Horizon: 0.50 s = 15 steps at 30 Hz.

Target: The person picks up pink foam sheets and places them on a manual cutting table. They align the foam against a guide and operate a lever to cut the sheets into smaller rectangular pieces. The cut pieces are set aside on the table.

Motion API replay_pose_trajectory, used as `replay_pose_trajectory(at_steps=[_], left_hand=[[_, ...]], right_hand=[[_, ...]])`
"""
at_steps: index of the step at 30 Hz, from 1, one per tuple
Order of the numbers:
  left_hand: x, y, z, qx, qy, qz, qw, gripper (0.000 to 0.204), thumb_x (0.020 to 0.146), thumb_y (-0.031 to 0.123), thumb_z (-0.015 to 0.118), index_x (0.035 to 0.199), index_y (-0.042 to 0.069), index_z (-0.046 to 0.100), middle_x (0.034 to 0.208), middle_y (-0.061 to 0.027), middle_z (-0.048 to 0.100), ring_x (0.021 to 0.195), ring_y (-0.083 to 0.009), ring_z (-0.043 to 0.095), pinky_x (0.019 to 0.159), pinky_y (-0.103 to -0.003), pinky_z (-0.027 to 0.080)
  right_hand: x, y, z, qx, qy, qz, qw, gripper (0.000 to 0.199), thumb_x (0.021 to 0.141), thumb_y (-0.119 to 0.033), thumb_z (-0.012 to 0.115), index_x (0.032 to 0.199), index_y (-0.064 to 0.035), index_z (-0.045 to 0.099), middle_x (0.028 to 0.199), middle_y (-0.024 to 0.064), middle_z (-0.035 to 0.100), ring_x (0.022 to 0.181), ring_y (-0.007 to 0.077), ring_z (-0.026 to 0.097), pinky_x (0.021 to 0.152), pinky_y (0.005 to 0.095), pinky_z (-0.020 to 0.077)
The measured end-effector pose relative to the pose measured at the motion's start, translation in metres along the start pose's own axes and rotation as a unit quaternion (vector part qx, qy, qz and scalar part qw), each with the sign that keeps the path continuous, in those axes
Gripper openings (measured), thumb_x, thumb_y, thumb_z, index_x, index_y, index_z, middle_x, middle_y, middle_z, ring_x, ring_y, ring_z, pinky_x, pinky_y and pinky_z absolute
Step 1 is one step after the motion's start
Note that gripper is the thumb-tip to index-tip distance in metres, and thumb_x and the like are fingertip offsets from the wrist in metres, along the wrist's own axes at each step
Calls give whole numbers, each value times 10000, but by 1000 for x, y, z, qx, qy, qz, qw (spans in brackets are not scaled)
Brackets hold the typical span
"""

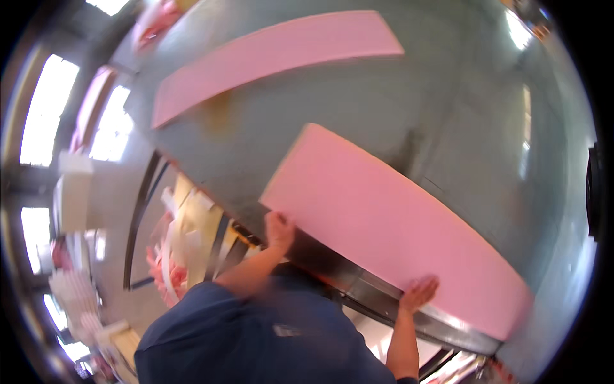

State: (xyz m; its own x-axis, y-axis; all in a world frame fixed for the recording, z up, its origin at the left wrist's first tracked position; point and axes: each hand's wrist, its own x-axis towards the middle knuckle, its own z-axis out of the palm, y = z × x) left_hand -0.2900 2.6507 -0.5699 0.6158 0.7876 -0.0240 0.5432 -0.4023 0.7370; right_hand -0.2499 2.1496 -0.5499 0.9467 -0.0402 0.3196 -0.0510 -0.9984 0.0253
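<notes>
A long pink foam sheet (390, 217) lies slantwise across the near side of the grey table (448, 115). At its near left corner my left hand (280, 230) is closed on the edge, fingers curled. My right hand (420, 293) rests palm down, fingers stretched out, over the near edge farther right. A second pink sheet (281, 54), long and narrow, lies apart from the first at the far left of the table; neither hand touches it.
Below the table's left edge are pink and cream scraps (169, 256) beside dark metal legs. White stacks (73, 198) stand on the floor at left, near bright windows (50, 112). A blurred pink bundle (157, 25) shows at the far left.
</notes>
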Motion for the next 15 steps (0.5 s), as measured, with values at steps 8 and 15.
replay_pose_trajectory(at_steps=[8,15], left_hand=[[-109,-89,31,-152,94,-149,973,456,870,217,722,1148,-40,469,982,-127,539,876,-255,530,807,-406,479],[-319,85,43,372,-24,-98,923,279,915,234,583,1040,-7,650,997,-186,652,918,-343,623,813,-438,508]], right_hand=[[173,1,86,123,-50,-184,974,579,822,-326,567,1337,-70,500,1366,145,480,1320,341,397,1124,512,269],[230,130,63,205,-237,-249,916,644,953,-430,423,1506,-133,279,1585,48,220,1471,220,163,1203,419,106]])
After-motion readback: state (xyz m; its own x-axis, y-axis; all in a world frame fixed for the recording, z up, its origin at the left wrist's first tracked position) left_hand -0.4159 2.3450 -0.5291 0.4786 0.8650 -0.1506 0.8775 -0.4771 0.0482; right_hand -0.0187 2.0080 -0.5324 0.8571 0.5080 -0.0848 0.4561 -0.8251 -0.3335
